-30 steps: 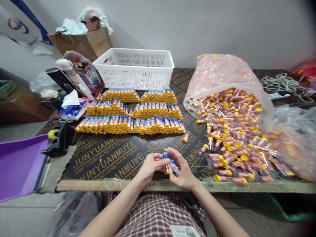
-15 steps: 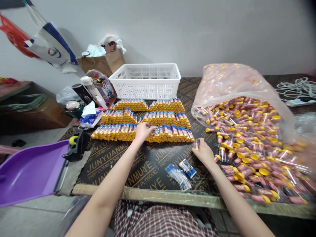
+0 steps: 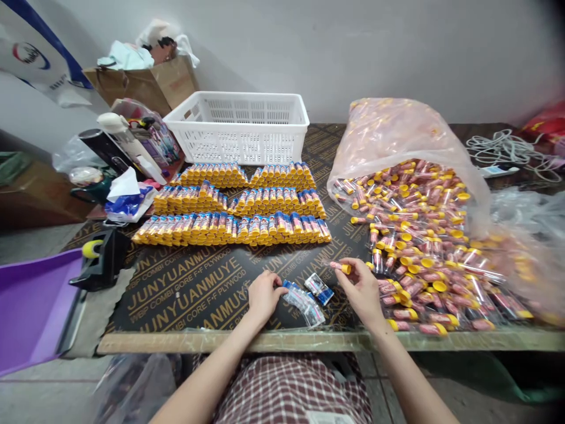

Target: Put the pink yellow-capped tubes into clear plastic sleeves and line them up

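My right hand (image 3: 362, 288) pinches a small clear tube (image 3: 339, 267) with pink contents and a yellow cap; the cap points toward my palm. My left hand (image 3: 265, 297) is low over the board, thumb and fingertips closed at the left end of a fanned stack of printed plastic sleeves (image 3: 306, 306). A second small bundle of blue-and-white sleeves (image 3: 318, 288) lies between my hands. Behind them, rows of yellow-capped tubes with blue printed sleeves (image 3: 229, 227) are stacked on their sides. Many unsleeved tubes (image 3: 410, 247) spill from a large plastic bag (image 3: 397, 132) on the right.
A white plastic basket (image 3: 238, 138) stands behind the stacked rows. A black tape dispenser (image 3: 103, 259), a tissue pack (image 3: 128, 203) and bottles (image 3: 119, 138) are at the left, beside a purple dustpan (image 3: 37, 312). A coiled white cable (image 3: 503, 147) lies at the far right.
My left hand has drawn back from the stacked rows to the printed sleeves. The right hand still holds a tube, now turned with its yellow cap showing. The camera view has shifted.
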A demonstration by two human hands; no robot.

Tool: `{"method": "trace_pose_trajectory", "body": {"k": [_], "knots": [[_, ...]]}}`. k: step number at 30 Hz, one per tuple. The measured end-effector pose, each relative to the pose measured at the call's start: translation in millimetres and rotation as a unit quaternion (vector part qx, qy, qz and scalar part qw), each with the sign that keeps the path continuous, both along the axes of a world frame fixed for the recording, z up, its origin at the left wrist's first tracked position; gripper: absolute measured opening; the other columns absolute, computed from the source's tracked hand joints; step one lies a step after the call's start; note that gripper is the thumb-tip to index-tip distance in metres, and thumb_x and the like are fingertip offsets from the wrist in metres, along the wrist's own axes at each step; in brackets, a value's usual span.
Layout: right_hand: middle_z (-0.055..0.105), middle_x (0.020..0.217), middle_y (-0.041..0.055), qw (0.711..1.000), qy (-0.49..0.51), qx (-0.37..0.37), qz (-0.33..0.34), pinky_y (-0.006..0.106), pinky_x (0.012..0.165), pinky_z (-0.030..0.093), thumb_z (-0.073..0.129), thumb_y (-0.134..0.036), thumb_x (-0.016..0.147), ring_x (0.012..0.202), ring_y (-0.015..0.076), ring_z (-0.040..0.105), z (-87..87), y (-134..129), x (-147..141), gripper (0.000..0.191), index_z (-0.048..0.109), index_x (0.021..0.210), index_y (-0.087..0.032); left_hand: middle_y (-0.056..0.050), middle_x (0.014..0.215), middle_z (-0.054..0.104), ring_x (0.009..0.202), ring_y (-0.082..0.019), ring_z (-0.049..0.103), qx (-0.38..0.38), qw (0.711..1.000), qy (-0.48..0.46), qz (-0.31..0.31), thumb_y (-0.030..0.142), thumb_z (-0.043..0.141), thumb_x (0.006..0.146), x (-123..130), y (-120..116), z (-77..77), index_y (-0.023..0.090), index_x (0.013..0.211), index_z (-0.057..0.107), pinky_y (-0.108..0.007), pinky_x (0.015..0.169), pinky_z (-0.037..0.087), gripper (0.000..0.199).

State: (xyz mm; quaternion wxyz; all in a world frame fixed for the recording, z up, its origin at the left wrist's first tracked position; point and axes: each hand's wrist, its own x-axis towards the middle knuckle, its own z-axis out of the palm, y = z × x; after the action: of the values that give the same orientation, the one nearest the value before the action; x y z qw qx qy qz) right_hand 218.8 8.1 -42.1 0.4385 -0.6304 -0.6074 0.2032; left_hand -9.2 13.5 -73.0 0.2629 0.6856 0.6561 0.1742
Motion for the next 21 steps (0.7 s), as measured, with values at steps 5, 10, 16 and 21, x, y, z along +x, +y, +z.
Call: {"method": "trace_pose_trajectory", "body": {"k": [5, 10, 16, 21], "knots": [[0.063, 0.089, 0.0055, 0.999, 0.043, -0.02, 0.012, 0.03, 0.068, 0.048, 0.057, -0.034, 0.081, 0.078, 0.0177, 0.059, -3.3, -7.6, -9.0, 0.019, 0.059, 0.093, -0.019, 0.0, 0.07, 0.062, 0.068, -0.015, 0.055, -0.015, 0.999, -0.036, 0.022, 0.026, 0.07, 0.067, -7.9, 8.3, 5.2, 0.02, 0.062, 0.064, -0.025, 0.061, 0.035, 0.009], [0.064, 0.092, 0.0059, 0.992, 0.122, -0.034, 0.021, 0.031, 0.074, 0.05, 0.06, -0.033, 0.079, 0.083, 0.0183, 0.061, -0.6, -16.8, -20.9, 0.021, 0.06, 0.094, -0.019, 0.002, 0.058, 0.059, 0.056, -0.012, 0.053, -0.059, 0.955, -0.287, 0.05, 0.024, 0.066, 0.065, -12.8, 8.7, 3.7, 0.017, 0.064, 0.057, -0.023, 0.057, 0.039, 0.012], [0.059, 0.101, 0.0063, 0.982, 0.175, -0.021, 0.075, 0.03, 0.078, 0.051, 0.057, -0.027, 0.082, 0.093, 0.018, 0.058, 9.8, -28.0, -36.9, 0.016, 0.062, 0.097, -0.022, 0.005, 0.055, 0.06, 0.047, -0.008, 0.052, -0.134, 0.821, -0.53, 0.165, 0.013, 0.074, 0.048, -11.0, 8.7, 13.5, 0.015, 0.086, 0.059, -0.019, 0.052, 0.039, 0.041], [0.057, 0.107, 0.0061, 0.98, 0.167, -0.006, 0.105, 0.029, 0.08, 0.051, 0.055, -0.024, 0.084, 0.101, 0.0179, 0.056, 12.2, -37.2, -46.2, 0.019, 0.063, 0.101, -0.025, -0.003, 0.065, 0.066, 0.056, -0.009, 0.056, -0.152, 0.744, -0.606, 0.236, 0.028, 0.082, 0.046, -7.9, 10.7, 23.5, 0.01, 0.068, 0.066, -0.02, 0.054, 0.042, 0.033]]}}
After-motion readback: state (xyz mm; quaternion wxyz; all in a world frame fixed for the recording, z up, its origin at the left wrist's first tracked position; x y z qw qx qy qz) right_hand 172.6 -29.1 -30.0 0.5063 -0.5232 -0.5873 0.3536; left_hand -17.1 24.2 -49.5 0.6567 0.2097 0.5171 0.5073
